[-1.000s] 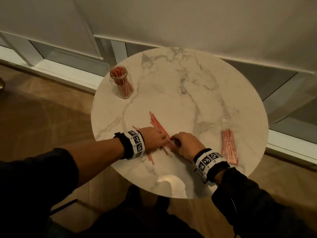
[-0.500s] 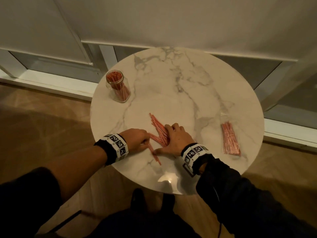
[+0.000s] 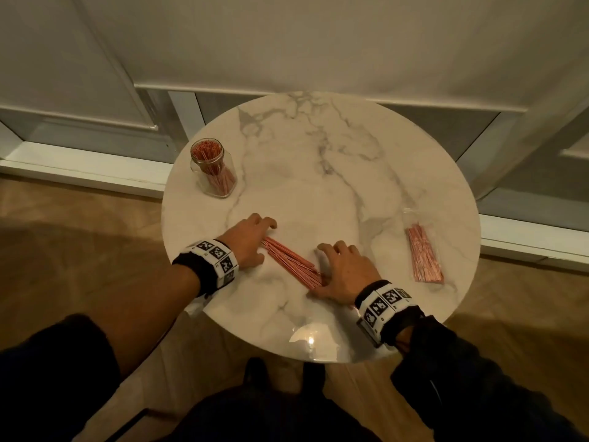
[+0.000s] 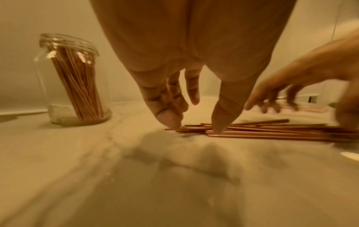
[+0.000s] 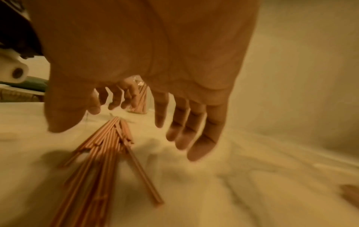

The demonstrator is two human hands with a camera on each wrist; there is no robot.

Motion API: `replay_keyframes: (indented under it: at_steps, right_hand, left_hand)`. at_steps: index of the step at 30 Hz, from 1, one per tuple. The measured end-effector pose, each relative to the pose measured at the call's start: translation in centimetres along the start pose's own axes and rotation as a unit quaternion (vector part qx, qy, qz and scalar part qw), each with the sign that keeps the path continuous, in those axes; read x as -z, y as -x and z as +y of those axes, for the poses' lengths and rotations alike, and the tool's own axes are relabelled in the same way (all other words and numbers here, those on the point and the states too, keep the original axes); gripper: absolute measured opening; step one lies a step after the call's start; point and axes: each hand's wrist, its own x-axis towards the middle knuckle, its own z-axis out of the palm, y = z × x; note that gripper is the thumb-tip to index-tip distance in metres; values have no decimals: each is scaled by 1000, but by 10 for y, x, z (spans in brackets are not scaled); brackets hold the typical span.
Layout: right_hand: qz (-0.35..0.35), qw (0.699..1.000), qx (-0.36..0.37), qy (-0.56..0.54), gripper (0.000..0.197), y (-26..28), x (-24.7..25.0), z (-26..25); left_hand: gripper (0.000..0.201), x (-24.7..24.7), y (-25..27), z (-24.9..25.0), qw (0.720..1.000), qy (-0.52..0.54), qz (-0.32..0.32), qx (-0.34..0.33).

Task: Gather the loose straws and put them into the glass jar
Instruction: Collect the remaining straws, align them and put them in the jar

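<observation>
1. We saw a round marble counter [image 3: 318,186] from above, with both of the person's hands low over its near half.
2. The loose straws [image 3: 291,262] lay flat on the counter as one slanted bundle, running from about 10 o'clock near the left hand to about 4 o'clock near the right hand.
3. The left hand [image 3: 250,239] sat at the 10 o'clock end of the bundle. In the left wrist view its fingers [image 4: 169,118] pointed down, nearly straight, with the tips touching the straw ends and the counter; they were not curled round anything.
4. The right hand [image 3: 345,272] sat at the 4 o'clock end, palm down. In the right wrist view its fingers [image 5: 196,135] were spread and relaxed just above the counter, holding nothing, with the thumb beside the bundle.
5. The glass jar [image 3: 214,169] stood upright at about 10 o'clock on the counter, well apart from the hands, already holding a leaning sheaf of straws.
6. A clear packet of straws [image 3: 424,253] lay flat near the counter's 3 o'clock edge, apart from the right hand.
7. Each wrist wore a black band with black-and-white markers [image 3: 216,256].
</observation>
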Motion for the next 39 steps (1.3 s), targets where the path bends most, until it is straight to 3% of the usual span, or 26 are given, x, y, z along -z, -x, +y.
replay_keyframes:
  at_steps: [3, 6, 10, 15, 21, 22, 25, 27, 29, 35, 39]
  right_hand:
    - [-56, 996, -71, -6, 104, 24, -8, 26]
    - [-47, 994, -73, -70, 79, 42, -18, 38]
    - [21, 986, -73, -151, 51, 51, -23, 35]
    - [64, 980, -54, -179, 36, 43, -26, 23]
    - [82, 969, -52, -226, 35, 37, -21, 8]
    - [89, 969, -55, -225, 42, 39, -20, 7]
    - [55, 983, -81, -153, 94, 41, -22, 5]
    - [31, 988, -91, -119, 106, 40, -28, -1]
    - [37, 988, -93, -121, 99, 34, -35, -6]
    - [87, 976, -68, -190, 71, 21, -37, -16]
    - [121, 981, -59, -139, 79, 25, -30, -9]
  left_hand:
    - [86, 9, -9, -16, 998, -28, -50, 38]
    - [70, 8, -18, -20, 997, -20, -69, 21]
    - [41, 3, -22, -13, 999, 27, -35, -11]
    - [29, 0, -22, -5, 998, 27, -33, -42]
    - [34, -5, -18, 2, 998, 38, -23, -50]
    - [38, -4, -18, 1, 998, 49, -20, -47]
    - [54, 0, -16, -1, 997, 52, -22, -47]
    - [66, 1, -13, 0, 998, 6, -57, -38]
    - [67, -3, -13, 4, 997, -9, -67, -33]
    - [43, -8, -15, 13, 995, 68, -37, -57]
    - [50, 1, -10, 2, 996, 86, -9, -29]
